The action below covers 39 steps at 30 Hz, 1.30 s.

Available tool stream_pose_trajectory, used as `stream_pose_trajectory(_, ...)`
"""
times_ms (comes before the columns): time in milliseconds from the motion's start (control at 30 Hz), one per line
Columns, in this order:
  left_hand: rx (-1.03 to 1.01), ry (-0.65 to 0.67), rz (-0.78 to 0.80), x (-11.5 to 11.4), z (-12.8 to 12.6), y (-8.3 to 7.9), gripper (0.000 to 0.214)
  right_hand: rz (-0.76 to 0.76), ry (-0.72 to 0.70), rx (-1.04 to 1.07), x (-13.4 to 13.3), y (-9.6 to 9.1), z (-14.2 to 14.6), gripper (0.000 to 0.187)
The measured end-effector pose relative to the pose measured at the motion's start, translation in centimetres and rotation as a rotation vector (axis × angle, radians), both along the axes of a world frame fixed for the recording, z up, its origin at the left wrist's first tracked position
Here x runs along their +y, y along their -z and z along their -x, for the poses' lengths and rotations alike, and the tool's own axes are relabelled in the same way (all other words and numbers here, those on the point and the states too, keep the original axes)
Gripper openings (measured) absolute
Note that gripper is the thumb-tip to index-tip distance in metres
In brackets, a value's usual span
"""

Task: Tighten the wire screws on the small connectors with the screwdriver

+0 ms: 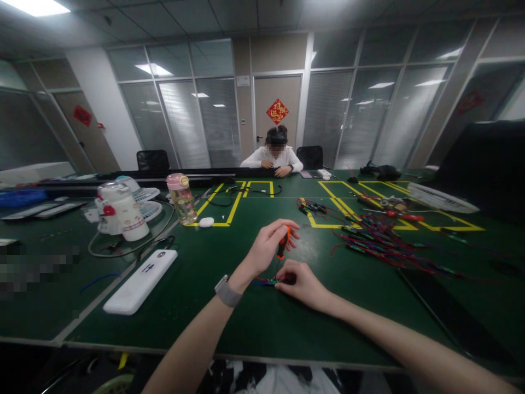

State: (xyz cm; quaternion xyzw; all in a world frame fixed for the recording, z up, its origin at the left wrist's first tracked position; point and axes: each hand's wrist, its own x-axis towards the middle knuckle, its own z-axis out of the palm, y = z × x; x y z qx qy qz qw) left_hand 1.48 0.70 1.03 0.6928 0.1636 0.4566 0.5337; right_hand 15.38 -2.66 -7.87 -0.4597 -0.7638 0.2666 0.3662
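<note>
In the head view my left hand point(268, 243), with a watch on its wrist, is closed around the black and orange handle of a screwdriver point(281, 249). The screwdriver stands nearly upright, shaft down toward a small green circuit board point(269, 282) with thin wires. Whether its tip touches the board is too small to tell. My right hand point(301, 282) pinches the board's right end close to the tabletop. To the right of both hands lies a loose heap of similar boards with red and dark wires point(369, 235).
A white power bank point(141, 282) lies on the green table point(229, 334) at left. Behind it stand a white cup point(133, 219) and a pink-lided bottle point(180, 200). A dark flat panel point(447, 312) lies at right, with a red-handled tool point(404, 216) beyond. Someone sits opposite.
</note>
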Motion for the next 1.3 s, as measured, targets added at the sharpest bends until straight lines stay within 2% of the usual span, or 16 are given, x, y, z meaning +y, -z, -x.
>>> stream_pose_trajectory(133,0.029,0.025,-0.017,-0.2,0.5,-0.5,0.028,-0.006,0.010,-0.013,-0.3,-0.1,-0.1,0.006)
stream_pose_trajectory(333,0.044,-0.092,-0.113,-0.7,0.2,-0.4,0.027,-0.025,-0.009,-0.085,-0.4,-0.5,-0.1,0.009)
stream_pose_trajectory(433,0.082,-0.217,-0.226,-0.9,0.2,0.0,0.023,-0.063,-0.048,-0.094,-0.4,-0.5,-0.1,0.009)
stream_pose_trajectory(600,0.102,-0.557,-0.467,-0.5,0.8,0.6,0.013,-0.041,-0.045,-0.079,-0.4,-0.4,-0.1,0.012)
stream_pose_trajectory(667,0.107,-0.535,-0.461,-0.2,1.0,0.7,0.017,-0.046,-0.059,-0.078,-0.3,-0.4,-0.3,0.012)
stream_pose_trajectory(767,0.055,-0.328,-0.302,0.2,1.2,0.7,0.030,-0.065,-0.097,-0.089,-0.1,-0.5,-0.5,0.012)
stream_pose_trajectory(833,0.024,-0.202,-0.185,0.2,1.1,0.6,0.032,-0.075,-0.106,-0.106,0.1,-0.5,-0.7,0.010)
stream_pose_trajectory(933,0.037,-0.111,-0.093,0.1,1.0,0.3,0.032,-0.093,-0.093,-0.126,0.2,-0.4,-0.7,0.009)
stream_pose_trajectory(1067,0.055,-0.164,-0.156,-0.2,1.0,0.2,0.026,-0.102,-0.082,-0.126,0.2,-0.4,-0.6,0.009)
stream_pose_trajectory(1300,0.119,-0.425,-0.373,-0.3,0.9,0.6,0.018,-0.098,-0.092,-0.128,-0.3,-0.9,-0.4,0.006)
